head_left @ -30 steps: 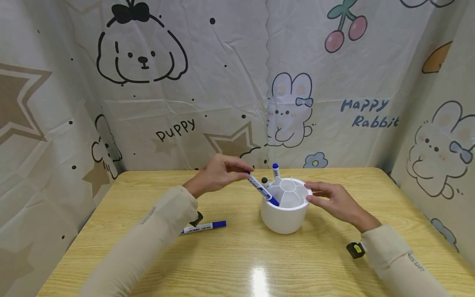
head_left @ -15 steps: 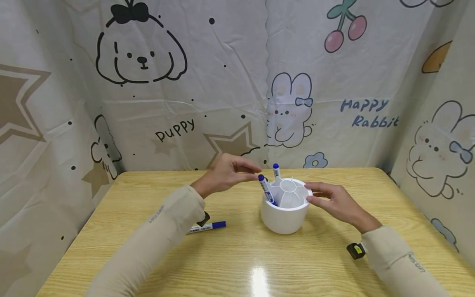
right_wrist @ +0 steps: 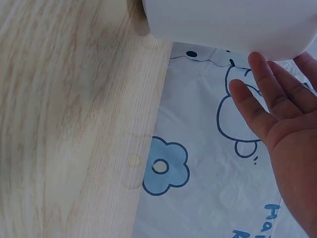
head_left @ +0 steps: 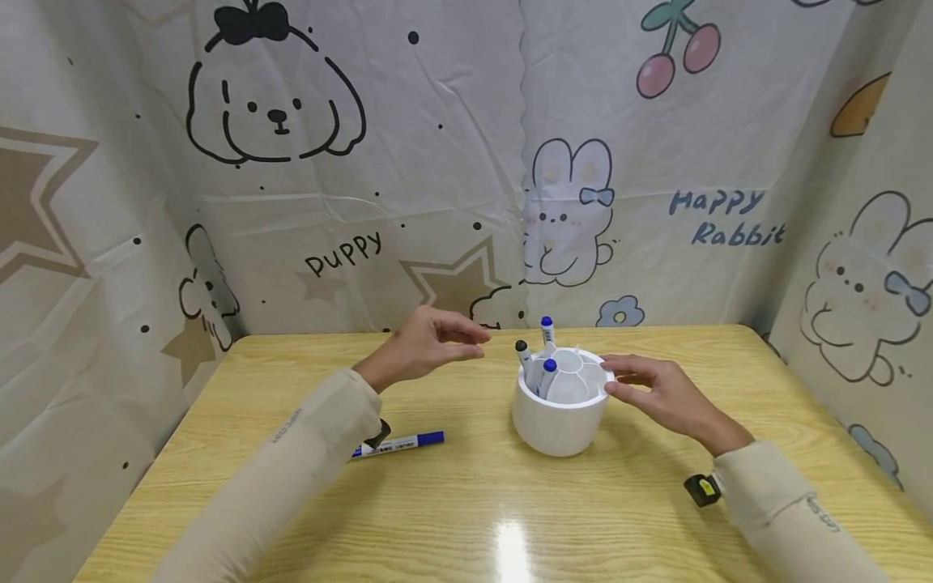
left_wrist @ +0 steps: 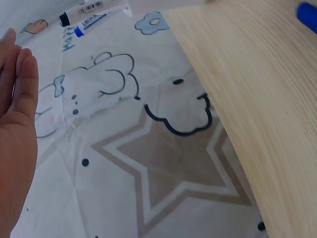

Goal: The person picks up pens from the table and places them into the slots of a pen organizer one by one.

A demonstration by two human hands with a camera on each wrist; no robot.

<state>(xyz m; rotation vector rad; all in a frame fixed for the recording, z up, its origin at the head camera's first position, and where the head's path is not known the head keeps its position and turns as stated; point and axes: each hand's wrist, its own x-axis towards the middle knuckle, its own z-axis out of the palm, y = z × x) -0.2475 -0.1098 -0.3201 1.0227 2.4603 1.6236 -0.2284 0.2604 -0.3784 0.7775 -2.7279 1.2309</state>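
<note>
A white round divided pen holder (head_left: 557, 429) stands on the table. In its left compartments are a black-ended marker (head_left: 524, 356), a blue-ended marker (head_left: 545, 380) in front and another blue-ended marker (head_left: 548, 334) behind. My left hand (head_left: 430, 348) hovers to the left of the holder, holding nothing, thumb and fingers apart. With extended fingertips my right hand (head_left: 666, 397) touches the holder's right rim; the right wrist view shows those fingers (right_wrist: 270, 89) against the outer wall. A blue-capped marker (head_left: 397, 445) lies on the table below the left wrist, its left end partly hidden by the sleeve.
The wooden table (head_left: 466, 502) ends at a printed cloth curtain (head_left: 437, 162) behind and on both sides. Small black wrist cameras hang at the left cuff (head_left: 357, 405) and right cuff (head_left: 751, 470).
The left hand has let go of a blue-ended marker, which now leans in the holder, and has drawn back leftward. The right hand has stayed at the rim.
</note>
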